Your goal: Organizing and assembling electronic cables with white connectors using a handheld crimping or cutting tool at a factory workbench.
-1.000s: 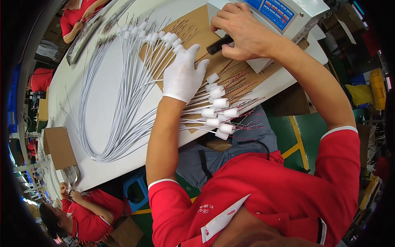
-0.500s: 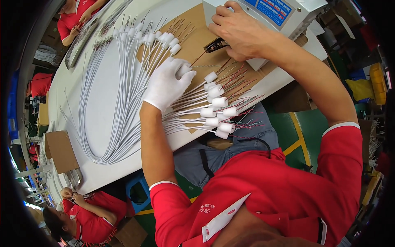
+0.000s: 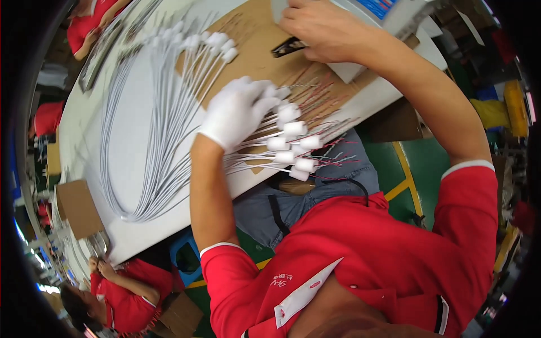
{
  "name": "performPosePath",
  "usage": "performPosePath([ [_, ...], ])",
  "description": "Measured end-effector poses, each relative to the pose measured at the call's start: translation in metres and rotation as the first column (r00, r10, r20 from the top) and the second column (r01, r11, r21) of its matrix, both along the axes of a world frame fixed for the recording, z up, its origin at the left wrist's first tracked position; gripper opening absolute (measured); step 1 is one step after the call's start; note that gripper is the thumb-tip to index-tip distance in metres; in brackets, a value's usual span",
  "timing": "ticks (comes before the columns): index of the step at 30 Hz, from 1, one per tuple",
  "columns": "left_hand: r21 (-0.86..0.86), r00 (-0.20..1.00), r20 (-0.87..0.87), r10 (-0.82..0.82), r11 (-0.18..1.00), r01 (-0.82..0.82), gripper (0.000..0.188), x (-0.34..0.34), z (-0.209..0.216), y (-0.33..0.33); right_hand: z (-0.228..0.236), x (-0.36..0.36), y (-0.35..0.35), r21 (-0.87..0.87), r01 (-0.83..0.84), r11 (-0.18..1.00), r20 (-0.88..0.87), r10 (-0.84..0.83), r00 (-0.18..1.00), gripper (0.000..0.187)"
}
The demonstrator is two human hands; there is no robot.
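Observation:
My left hand (image 3: pixel 239 110), in a white glove, is closed at the end of a white cable. A white cylinder (image 3: pixel 282 92) shows at its fingertips, with thin twisted wires beyond it; motion blurs the fingers. Beneath and beside it lie several white cables with white cylindrical ends (image 3: pixel 294 128) and loose red, brown and pale wires. My bare right hand (image 3: pixel 324 31) is at the front of a machine, gripping a small black clip (image 3: pixel 288 47). The clip's tip points left and stands apart from the cables.
The white machine with a blue keypad (image 3: pixel 375 7) stands at the table's far right. Brown cardboard (image 3: pixel 259 22) lies under the wires. A second cable bundle (image 3: pixel 152 141) curves across the white table (image 3: pixel 121 239). A cardboard box (image 3: pixel 81 208) is at the left edge. Co-workers (image 3: pixel 132 290) sit nearby.
My left hand has shifted right, toward the near group of cylinders. The black clip was by a brown wire end and is now apart from it. The whole view has shifted slightly.

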State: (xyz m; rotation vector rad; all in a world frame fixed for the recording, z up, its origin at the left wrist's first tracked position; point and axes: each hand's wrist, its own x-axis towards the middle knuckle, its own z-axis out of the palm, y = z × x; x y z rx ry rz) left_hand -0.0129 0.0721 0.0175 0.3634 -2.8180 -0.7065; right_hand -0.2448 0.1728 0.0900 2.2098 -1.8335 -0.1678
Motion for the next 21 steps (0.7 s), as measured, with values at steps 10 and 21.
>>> performPosePath([
  [10,0.110,0.960,-0.123,0.250,0.965,-0.237,0.032,-0.006,-0.019,-0.008,-0.007,0.000,0.013,-0.123,-0.035,0.992,0.070,0.044,0.997,0.034],
  [21,-0.224,0.785,-0.034,0.619,0.761,-0.609,0.024,-0.001,-0.025,-0.037,-0.005,0.002,0.012,-0.168,-0.028,0.985,0.156,0.055,0.986,0.038],
])
